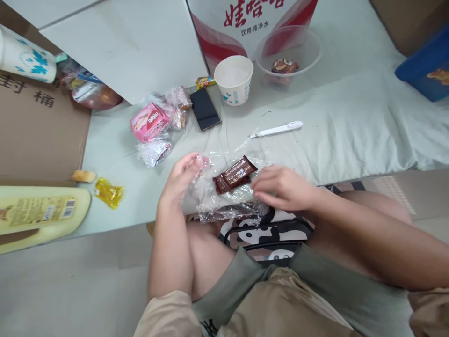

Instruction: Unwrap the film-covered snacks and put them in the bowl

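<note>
Two brown-wrapped snack bars (pixel 238 174) lie one partly over the other on a crinkled sheet of clear plastic wrap (pixel 228 204) at the near edge of the cloth-covered surface. My left hand (pixel 180 180) is at the left side of the wrap, fingers bent and closed on its edge. On the other side, my right hand (pixel 282 188) has its fingers curled and pressed together at the wrap's right edge, close to the bars. The right fingertips are slightly blurred. Part of the wrap hangs over the front edge.
Beyond the wrap are a white utility knife (pixel 277 129), a phone (pixel 205 110), a paper cup (pixel 234 82) and a clear bowl (pixel 289 51) with a brown packet inside. Pink wafer packs (pixel 150 122) lie left, near a yellow wrapper (pixel 108 192) and a yellow bottle (pixel 42 213).
</note>
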The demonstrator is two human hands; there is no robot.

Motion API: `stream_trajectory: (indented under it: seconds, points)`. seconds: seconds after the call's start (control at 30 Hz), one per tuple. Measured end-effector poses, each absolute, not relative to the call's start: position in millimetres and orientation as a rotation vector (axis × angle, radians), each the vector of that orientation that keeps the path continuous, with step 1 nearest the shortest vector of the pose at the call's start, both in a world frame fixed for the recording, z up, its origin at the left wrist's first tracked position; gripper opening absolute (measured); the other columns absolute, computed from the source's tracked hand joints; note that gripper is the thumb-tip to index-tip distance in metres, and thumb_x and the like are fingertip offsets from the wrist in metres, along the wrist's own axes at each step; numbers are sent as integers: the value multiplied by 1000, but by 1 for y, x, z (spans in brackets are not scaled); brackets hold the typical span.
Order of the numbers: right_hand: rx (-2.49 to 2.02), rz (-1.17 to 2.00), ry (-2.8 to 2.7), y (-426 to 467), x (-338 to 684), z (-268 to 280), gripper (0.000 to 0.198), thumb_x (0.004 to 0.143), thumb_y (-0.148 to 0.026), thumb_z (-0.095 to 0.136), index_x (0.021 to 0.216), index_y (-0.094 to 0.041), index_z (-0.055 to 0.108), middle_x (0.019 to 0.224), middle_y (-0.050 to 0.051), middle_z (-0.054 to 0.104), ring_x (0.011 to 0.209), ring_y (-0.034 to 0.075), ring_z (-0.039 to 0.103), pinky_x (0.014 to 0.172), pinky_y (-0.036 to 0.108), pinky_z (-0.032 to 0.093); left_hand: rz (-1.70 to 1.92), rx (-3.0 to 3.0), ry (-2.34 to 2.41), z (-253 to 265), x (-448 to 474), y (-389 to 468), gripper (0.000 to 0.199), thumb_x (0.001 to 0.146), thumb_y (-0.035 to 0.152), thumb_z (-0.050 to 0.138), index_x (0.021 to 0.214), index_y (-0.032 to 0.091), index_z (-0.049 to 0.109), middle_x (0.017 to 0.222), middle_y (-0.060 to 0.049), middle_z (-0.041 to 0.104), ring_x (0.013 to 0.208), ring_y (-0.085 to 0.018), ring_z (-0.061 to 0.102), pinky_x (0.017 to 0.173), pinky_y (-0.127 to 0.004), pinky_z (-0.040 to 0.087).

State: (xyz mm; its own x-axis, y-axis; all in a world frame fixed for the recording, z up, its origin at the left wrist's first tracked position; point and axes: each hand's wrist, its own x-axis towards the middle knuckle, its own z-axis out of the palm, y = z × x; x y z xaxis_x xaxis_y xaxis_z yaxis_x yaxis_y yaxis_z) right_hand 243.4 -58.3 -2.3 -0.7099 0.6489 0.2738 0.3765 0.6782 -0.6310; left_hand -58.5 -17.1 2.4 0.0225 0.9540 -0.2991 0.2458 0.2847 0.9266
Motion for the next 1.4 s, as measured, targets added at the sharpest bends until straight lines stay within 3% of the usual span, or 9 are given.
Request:
stream_trajectory:
  seconds: [0.1,0.2,0.3,0.53,0.67,0.77,0.97,1.2,1.4]
  points:
    - [-1208,509,-2138,-37,253,-7,25,95,-28,52,111,-20,68,111,12,72,105,29,64,94,48,50,774,1283,1472,0,-65,-22,70,55,41,92,117,20,66,112,-10,76,96,-25,72,72,-31,57]
    - [-1485,320,-2046,-16,257,-18,53,88,-35,61,139,-23,54,139,16,60,135,41,48,109,63,38,820,1262,1586,-3,-62,-21,44,70,45,81,101,17,70,95,-10,77,78,-21,71,53,-25,49]
    - [-1527,308,-2107,-1,251,-28,74,85,-37,64,153,-26,38,145,14,57,149,45,31,115,71,24,877,1223,1507,-2,-54,-17,40,78,54,72,92,17,72,86,-11,77,63,-17,68,40,-22,34]
    - [-1379,528,-2013,18,237,-24,54,92,-22,47,146,-22,44,110,11,71,110,31,64,101,54,47,1042,1113,1493,-4,-41,0,51,74,67,71,90,18,72,79,-9,76,51,-13,63,34,-20,20]
    - [-1487,388,-2006,23,245,-26,55,87,-29,58,141,-18,50,123,16,68,122,38,58,107,61,40,1105,1107,1576,-11,-41,13,51,72,68,74,86,19,69,74,-6,73,50,-12,65,33,-19,19]
    - [-1476,412,-2024,21,249,-28,51,85,-25,61,135,-22,54,110,12,72,121,38,59,110,65,36,1104,1121,1555,-12,-42,18,48,73,65,75,87,20,67,77,-6,74,54,-14,69,33,-19,20]
    - [-1407,580,-1774,13,255,-25,42,94,-24,47,135,-25,53,108,7,67,87,23,69,82,42,58,1143,1111,1569,-14,-43,21,41,76,60,73,84,21,64,76,-4,73,56,-13,68,36,-19,27]
    - [-1409,575,-1842,15,269,-37,62,98,-30,49,157,-31,28,134,14,57,83,19,69,64,35,59,1209,977,1600,-14,-40,25,35,80,53,73,85,20,64,75,-2,73,59,-12,69,41,-18,38]
    - [-1460,679,-1761,7,263,-30,49,91,-21,49,140,-27,48,123,9,67,68,15,64,61,34,57,1241,1134,1655,-20,-41,27,38,85,57,65,78,20,59,57,2,63,45,-10,60,40,-19,35]
